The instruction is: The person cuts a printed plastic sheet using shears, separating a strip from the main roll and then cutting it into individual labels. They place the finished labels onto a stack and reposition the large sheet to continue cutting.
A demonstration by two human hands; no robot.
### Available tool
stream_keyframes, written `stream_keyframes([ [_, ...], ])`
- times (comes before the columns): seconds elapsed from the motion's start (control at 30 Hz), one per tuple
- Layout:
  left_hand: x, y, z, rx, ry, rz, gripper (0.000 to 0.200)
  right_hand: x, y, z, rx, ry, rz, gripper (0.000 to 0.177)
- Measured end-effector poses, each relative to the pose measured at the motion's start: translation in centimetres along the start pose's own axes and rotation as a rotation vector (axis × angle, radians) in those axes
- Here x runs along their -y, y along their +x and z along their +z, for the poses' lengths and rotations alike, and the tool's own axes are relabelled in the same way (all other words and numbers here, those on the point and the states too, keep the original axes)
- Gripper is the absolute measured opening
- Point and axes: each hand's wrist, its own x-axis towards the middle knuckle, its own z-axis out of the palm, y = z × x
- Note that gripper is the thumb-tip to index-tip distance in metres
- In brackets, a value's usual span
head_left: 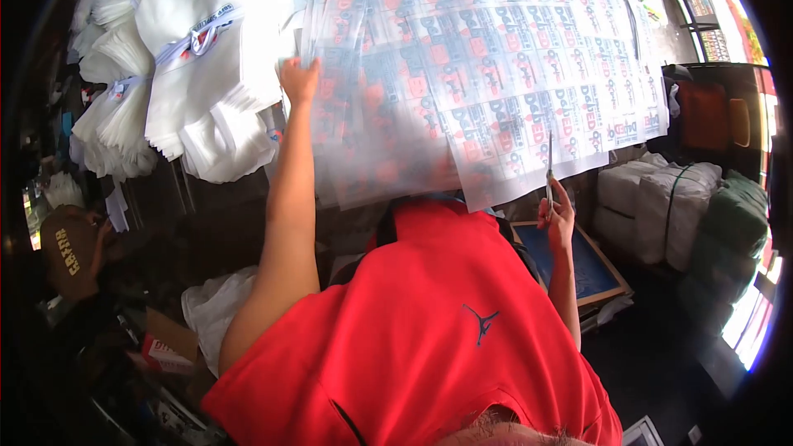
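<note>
Translucent sheets (512, 74) printed with rows of red and blue lettering lie in overlapping layers across the table in front of me. At their left edge, my left hand (299, 81) grips the border of a printed sheet, fingers closed. The sheet's lower left part is blurred. Near the front edge, on the right, my right hand (559, 213) is wrapped around a pair of scissors (550, 167). The blades point away from me, over the sheets, and look closed or nearly so.
Tied bundles of white bags (198, 49) are stacked at the left. White wrapped bales (661, 206) and a green sack (727, 231) stand at the right. A wood-framed blue screen (578, 264) leans below the table. Another person (70, 248) is at far left.
</note>
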Motion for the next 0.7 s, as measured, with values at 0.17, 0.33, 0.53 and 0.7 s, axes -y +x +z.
stream_keyframes([
  [0.17,-1.9,-4.9,-4.4,0.150,0.174,-0.294,0.084,-0.5,0.6,-0.6,-0.036,0.043,0.031,0.064],
  [0.33,-3.0,-4.5,-4.1,0.233,0.368,-0.315,0.089,0.8,1.8,0.0,0.007,-0.027,-0.019,0.061],
  [0.53,0.1,-2.6,-1.5,0.424,0.127,-0.378,0.076,1.8,1.7,0.3,0.054,-0.052,-0.043,0.057],
  [0.7,-5.8,-4.2,-4.6,0.654,-0.552,-0.522,0.035,1.6,1.1,-0.3,0.034,-0.067,-0.069,0.055],
])
